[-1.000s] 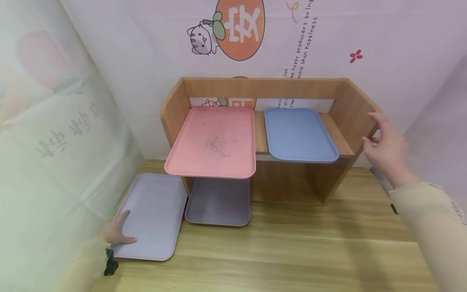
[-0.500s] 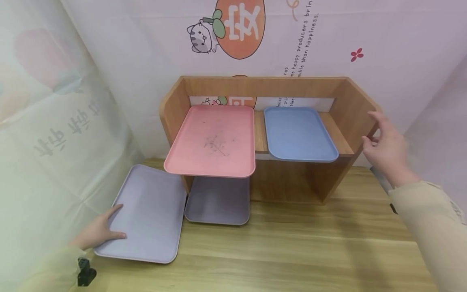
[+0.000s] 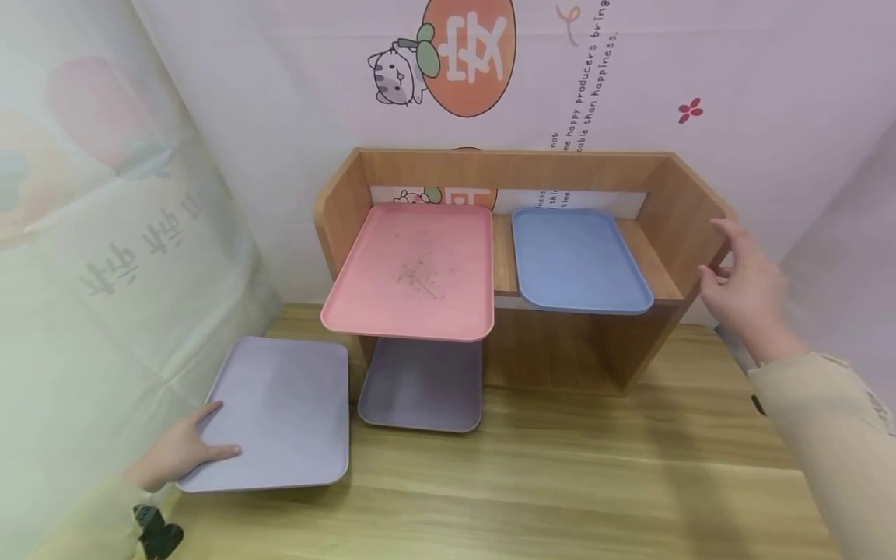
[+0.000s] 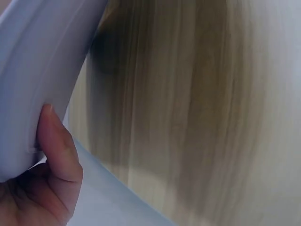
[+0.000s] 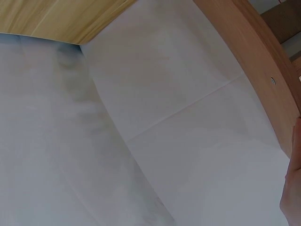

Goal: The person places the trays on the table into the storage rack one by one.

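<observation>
My left hand [image 3: 183, 449] grips the left edge of a lilac tray [image 3: 283, 412], thumb and fingers spread on it. In the left wrist view the tray [image 4: 37, 80] is tilted, with the wooden table below it. At the right, my right hand [image 3: 747, 288] holds the front edge of the side panel of a wooden desktop shelf [image 3: 682, 225], index finger high and thumb lower. A pink tray [image 3: 413, 272] with a plant print and a blue tray [image 3: 581, 260] lie on its upper board, jutting out in front. A second purple tray [image 3: 422, 385] lies in the lower left compartment.
The shelf stands on a wood-grain table [image 3: 560, 474] against a printed white cloth backdrop [image 3: 280, 85]. Another cloth wall [image 3: 91, 327] stands close beside my left hand. The purple tray below sticks out past the shelf's front.
My left hand has moved left with the lilac tray, lifting its side and drawing it away from the shelf. The right hand stays on the panel.
</observation>
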### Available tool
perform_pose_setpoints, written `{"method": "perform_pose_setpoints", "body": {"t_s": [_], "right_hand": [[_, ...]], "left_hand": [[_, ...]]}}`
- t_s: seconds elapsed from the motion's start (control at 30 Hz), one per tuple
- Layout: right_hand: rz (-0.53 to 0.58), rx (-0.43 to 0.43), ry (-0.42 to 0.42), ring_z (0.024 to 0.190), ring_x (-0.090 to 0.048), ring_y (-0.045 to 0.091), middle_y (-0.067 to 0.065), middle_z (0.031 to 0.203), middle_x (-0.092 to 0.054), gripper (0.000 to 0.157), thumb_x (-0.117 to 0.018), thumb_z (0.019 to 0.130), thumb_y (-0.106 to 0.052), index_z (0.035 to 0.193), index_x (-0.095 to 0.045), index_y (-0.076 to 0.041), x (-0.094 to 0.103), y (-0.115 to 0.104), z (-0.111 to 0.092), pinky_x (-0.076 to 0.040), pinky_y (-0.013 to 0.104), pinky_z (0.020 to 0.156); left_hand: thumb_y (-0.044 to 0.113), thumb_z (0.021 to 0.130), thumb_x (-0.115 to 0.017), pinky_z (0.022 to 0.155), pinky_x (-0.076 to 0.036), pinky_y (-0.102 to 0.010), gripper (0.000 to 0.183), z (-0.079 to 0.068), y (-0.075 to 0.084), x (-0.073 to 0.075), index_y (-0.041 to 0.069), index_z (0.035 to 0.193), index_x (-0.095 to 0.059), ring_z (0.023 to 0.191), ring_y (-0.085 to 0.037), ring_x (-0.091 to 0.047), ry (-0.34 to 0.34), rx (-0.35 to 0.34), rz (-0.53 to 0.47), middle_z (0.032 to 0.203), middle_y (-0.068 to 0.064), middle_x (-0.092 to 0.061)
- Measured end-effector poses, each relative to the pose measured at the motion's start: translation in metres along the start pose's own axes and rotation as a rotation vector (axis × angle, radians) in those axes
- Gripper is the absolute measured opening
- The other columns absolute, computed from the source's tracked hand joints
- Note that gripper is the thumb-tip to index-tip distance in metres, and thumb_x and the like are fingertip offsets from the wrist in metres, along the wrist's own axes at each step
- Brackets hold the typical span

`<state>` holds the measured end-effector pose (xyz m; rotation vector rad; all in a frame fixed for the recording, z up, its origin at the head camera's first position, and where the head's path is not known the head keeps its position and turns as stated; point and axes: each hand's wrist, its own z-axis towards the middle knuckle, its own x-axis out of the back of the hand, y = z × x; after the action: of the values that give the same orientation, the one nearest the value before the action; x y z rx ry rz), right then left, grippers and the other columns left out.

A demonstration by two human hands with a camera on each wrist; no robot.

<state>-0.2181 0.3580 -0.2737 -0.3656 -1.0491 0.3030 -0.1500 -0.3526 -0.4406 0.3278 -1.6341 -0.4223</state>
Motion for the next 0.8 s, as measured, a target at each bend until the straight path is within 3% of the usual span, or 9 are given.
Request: {"method": "perform_pose_setpoints", "body": {"t_s": [0.07, 0.23, 0.27, 0.47, 0.63, 0.7, 0.8], "right_hand": [[-0.007, -0.002, -0.003, 0.097, -0.056, 0.055, 0.035, 0.129, -0.045, 0.067, -0.052, 0.088, -0.005, 0.148, -0.025, -0.014, 0.001, 0.0, 0.0, -0.052, 0.043, 0.056], [-0.011, -0.003, -0.014, 0.098, -0.056, 0.055, 0.035, 0.129, -0.044, 0.067, -0.052, 0.088, -0.005, 0.148, -0.025, -0.013, 0.001, -0.001, 0.0, -0.053, 0.051, 0.061], [-0.012, -0.003, -0.017, 0.098, -0.056, 0.054, 0.035, 0.129, -0.044, 0.067, -0.052, 0.088, -0.005, 0.148, -0.025, -0.013, 0.001, -0.001, 0.0, -0.052, 0.047, 0.06], [-0.003, -0.009, -0.027, 0.098, -0.056, 0.055, 0.035, 0.131, -0.043, 0.067, -0.052, 0.088, -0.004, 0.149, -0.024, -0.013, 0.002, -0.002, 0.0, -0.052, 0.042, 0.057], [-0.005, -0.007, -0.024, 0.098, -0.056, 0.055, 0.035, 0.131, -0.043, 0.067, -0.052, 0.088, -0.004, 0.148, -0.025, -0.013, 0.002, -0.002, 0.0, -0.053, 0.046, 0.059], [-0.006, -0.004, -0.019, 0.098, -0.056, 0.055, 0.036, 0.131, -0.043, 0.066, -0.052, 0.088, -0.004, 0.148, -0.025, -0.012, 0.002, -0.002, 0.0, -0.054, 0.049, 0.06], [-0.004, -0.001, -0.015, 0.097, -0.056, 0.056, 0.036, 0.13, -0.043, 0.066, -0.052, 0.088, -0.003, 0.148, -0.025, -0.011, 0.002, -0.003, 0.0, -0.053, 0.058, 0.066]], "left_hand": [[0.032, 0.072, -0.08, 0.089, -0.043, -0.064, 0.094, -0.004, -0.001, 0.001, -0.021, 0.133, -0.032, 0.112, -0.063, -0.041, -0.021, 0.032, -0.024, 0.126, -0.05, -0.036], [0.035, 0.08, -0.074, 0.088, -0.045, -0.055, 0.089, -0.016, -0.008, 0.003, -0.016, 0.138, -0.031, 0.114, -0.057, -0.044, -0.105, 0.108, -0.098, 0.132, -0.048, -0.031], [0.036, 0.081, -0.073, 0.087, -0.046, -0.052, 0.088, -0.019, -0.009, 0.004, -0.015, 0.139, -0.03, 0.113, -0.054, -0.045, -0.124, 0.121, -0.112, 0.133, -0.048, -0.03], [0.033, 0.084, -0.07, 0.079, -0.045, -0.031, 0.079, -0.033, -0.009, 0.01, -0.009, 0.14, -0.034, 0.112, -0.047, -0.048, -0.139, 0.104, -0.134, 0.135, -0.046, -0.029], [0.031, 0.087, -0.067, 0.069, -0.042, -0.015, 0.075, -0.044, -0.001, 0.021, -0.006, 0.143, -0.031, 0.094, -0.01, -0.053, -0.166, 0.096, -0.204, 0.138, -0.046, -0.025], [0.031, 0.089, -0.065, 0.068, -0.042, -0.015, 0.075, -0.048, 0.003, 0.027, -0.005, 0.144, -0.029, 0.082, -0.002, -0.051, -0.197, 0.106, -0.241, 0.138, -0.046, -0.027], [0.03, 0.089, -0.064, 0.069, -0.042, -0.015, 0.072, -0.053, 0.007, 0.035, -0.004, 0.143, -0.032, 0.083, 0.004, -0.05, -0.22, 0.078, -0.229, 0.136, -0.042, -0.034]]}}
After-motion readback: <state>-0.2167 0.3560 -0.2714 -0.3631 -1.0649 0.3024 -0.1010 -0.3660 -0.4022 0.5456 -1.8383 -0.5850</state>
